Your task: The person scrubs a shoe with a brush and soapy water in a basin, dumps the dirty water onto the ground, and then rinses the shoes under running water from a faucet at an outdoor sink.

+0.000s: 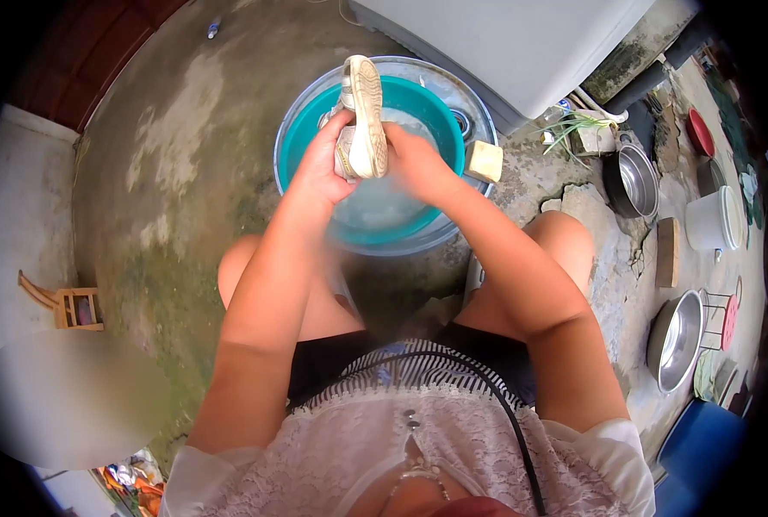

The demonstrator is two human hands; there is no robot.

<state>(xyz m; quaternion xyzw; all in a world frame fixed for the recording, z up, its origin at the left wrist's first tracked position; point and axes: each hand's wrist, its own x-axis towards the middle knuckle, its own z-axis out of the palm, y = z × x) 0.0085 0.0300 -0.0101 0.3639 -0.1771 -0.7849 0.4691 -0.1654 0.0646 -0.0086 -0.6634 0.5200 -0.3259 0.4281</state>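
Observation:
My left hand (318,162) is closed around a light-coloured sandal (367,112), holding it upright with its patterned sole turned to the right. My right hand (418,169) is at the sole's right edge; motion smears it and its fingertips are partly hidden, so its grip is unclear. Both hands are above a teal basin (449,129) with cloudy, sudsy water in it. That basin sits inside a wider metal basin (284,129). A pale yellow block that looks like soap (485,162) lies at the metal basin's right rim.
A large grey-white cabinet-like box (504,43) stands behind the basins. To the right are a metal pot (634,181), a white bucket (709,219), a metal bowl (677,341) and a brick (667,252). A small wooden chair (69,303) stands by the left wall.

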